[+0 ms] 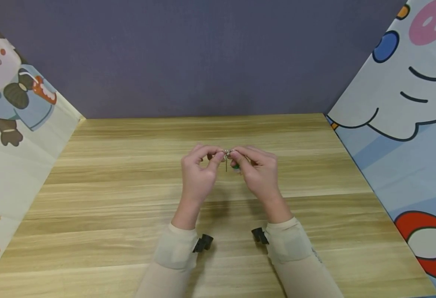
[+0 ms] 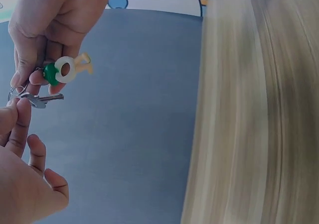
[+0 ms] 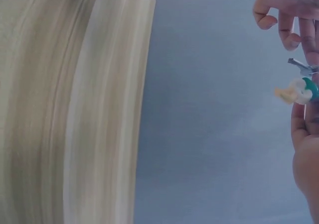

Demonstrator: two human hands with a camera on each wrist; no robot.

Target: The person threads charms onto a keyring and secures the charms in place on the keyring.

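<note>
Above wood-grain table (image 1: 110, 207), between your left hand (image 1: 199, 176) and right hand (image 1: 261, 170): one metal ring (image 1: 227, 153), raised. Your left thumb and forefinger pinch ring, perhaps key's head too; contact too small to settle. Your right thumb and fingertip pinch opposite side. Count: one ring, one key (image 2: 44, 100) hanging, one green-white-orange charm (image 2: 73, 70) just beside right fingers.

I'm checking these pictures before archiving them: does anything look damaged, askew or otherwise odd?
Nothing stands out. The left hand and right hand meet at a key ring; its silver key and green-white charm look undamaged, though the ring is partly hidden.
</note>
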